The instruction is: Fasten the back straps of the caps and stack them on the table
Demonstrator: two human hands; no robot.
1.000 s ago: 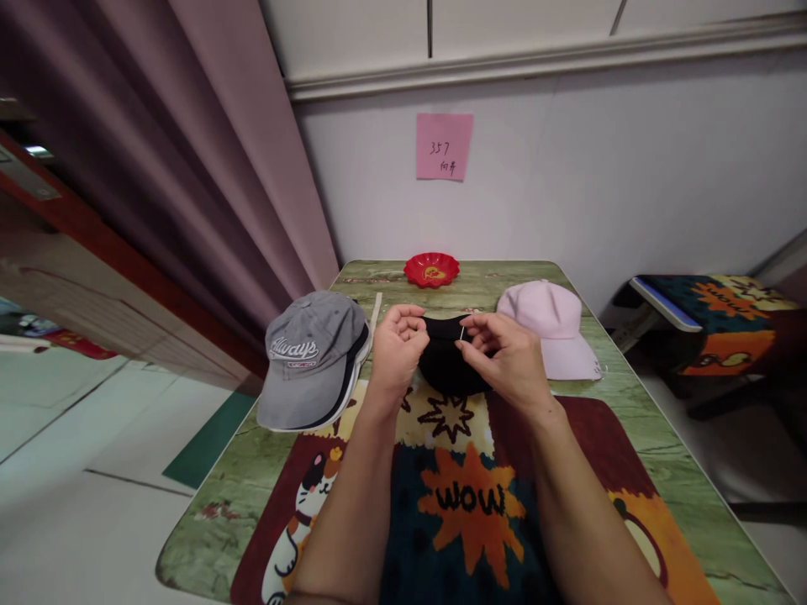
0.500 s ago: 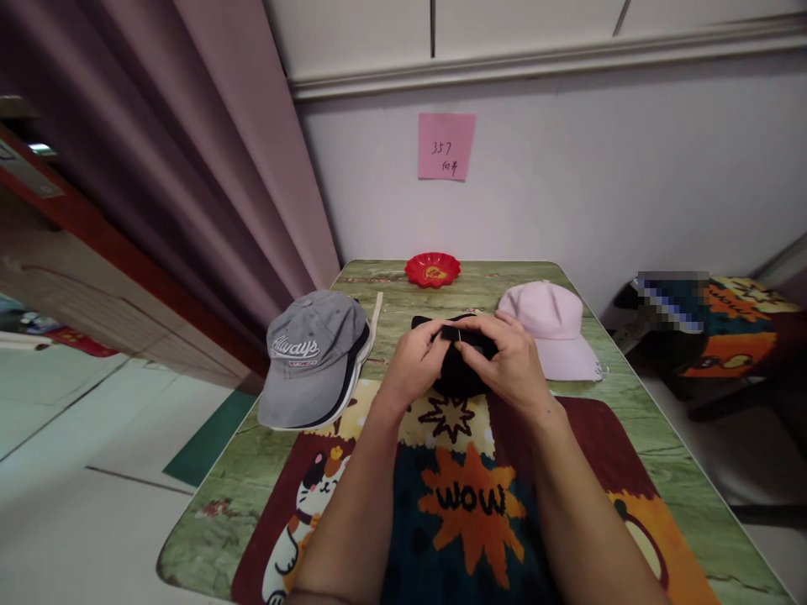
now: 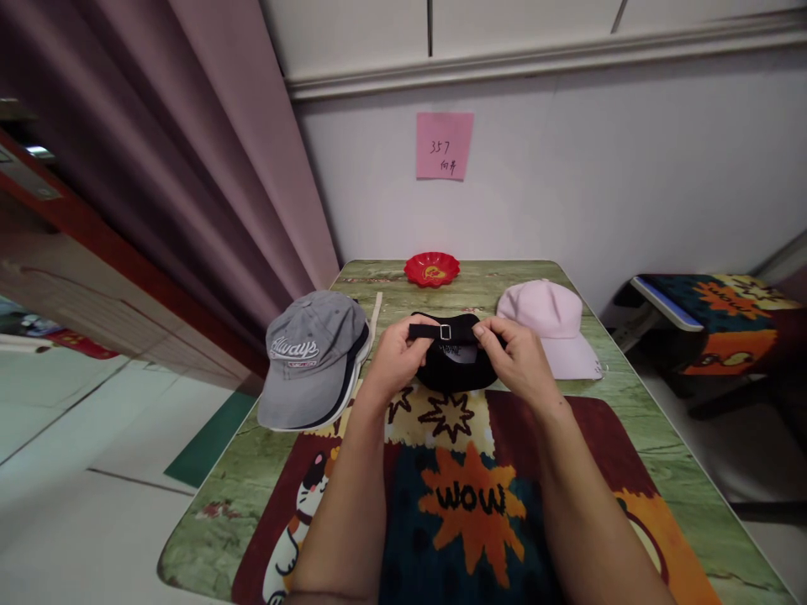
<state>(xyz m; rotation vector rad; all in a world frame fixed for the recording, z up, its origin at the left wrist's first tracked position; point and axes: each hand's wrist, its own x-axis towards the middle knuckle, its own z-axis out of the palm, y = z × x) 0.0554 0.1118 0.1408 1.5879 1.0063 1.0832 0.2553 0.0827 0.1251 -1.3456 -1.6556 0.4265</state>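
Note:
A black cap [image 3: 457,374] lies at the middle of the table with its inside and back strap facing me. The strap [image 3: 460,333] is stretched level across the opening, and a small metal buckle [image 3: 445,333] shows on it left of centre. My left hand [image 3: 398,357] pinches the strap's left end. My right hand [image 3: 512,349] pinches its right end between thumb and fingers. Beside my left hand is a stack of caps with a grey cap [image 3: 313,357] on top. A pink cap [image 3: 547,323] sits just beyond my right hand.
A red scalloped dish [image 3: 432,270] stands at the table's far edge. A patterned mat [image 3: 466,504] covers the near part of the green table [image 3: 208,512]. A purple curtain [image 3: 252,126] hangs at the left. Another table [image 3: 731,311] with a similar mat is at the right.
My hands have moved apart, the left one leftward and the right one slightly rightward. The strap and buckle between them now show, along with the cap's inside.

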